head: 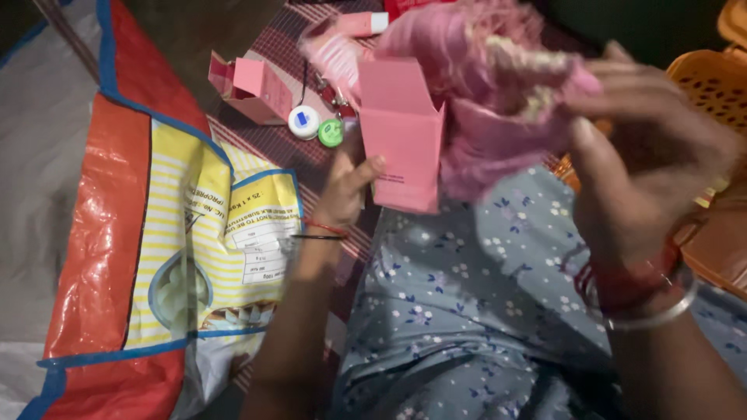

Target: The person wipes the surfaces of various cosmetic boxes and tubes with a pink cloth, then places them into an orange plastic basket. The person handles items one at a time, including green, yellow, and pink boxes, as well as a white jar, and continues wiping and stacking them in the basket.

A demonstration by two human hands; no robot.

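Lap: a blue-grey floral dress (467, 295) fills the near lower middle, at about 6 o'clock in the view.
Right forearm: it rises from 5 o'clock, with a red thread band and a metal bangle (661, 311) at the wrist.
Right hand: the right hand (646, 148), at 3 o'clock, is blurred; its fingers are curled into a pink cloth (482, 132) and grip it.
Pink cloth: bunched, with a pale fuzzy patch near its top, it hangs over the lap, from the centre of the view up to 1 o'clock, touching the right edge of the pink carton.
Left forearm: it comes up from 7 o'clock, with a thin red thread and a thin dark band at the wrist.
Left hand: the left hand (346, 187), just left of centre, is closed narrowly on the lower left edge of a pink carton (401, 136), thumb on its front face.
Pink carton: upright, top flap open, held above the lap at centre, toward 12 o'clock.
Woven sack: an orange, yellow and blue printed sack (156, 233) lies flat at 9 o'clock, beside the left forearm.
Mat: a dark red striped mat (272, 144) lies beyond the sack at 11 o'clock.
Small things on the mat: a second open pink carton (253, 89), a white round lid (303, 122) and a green round lid (331, 133) just beside each other.
Tube: a pink tube with a white cap (354, 23) lies farther off at 12 o'clock.
Basket: an orange plastic basket (712, 82) stands at 2 o'clock, behind the right hand.
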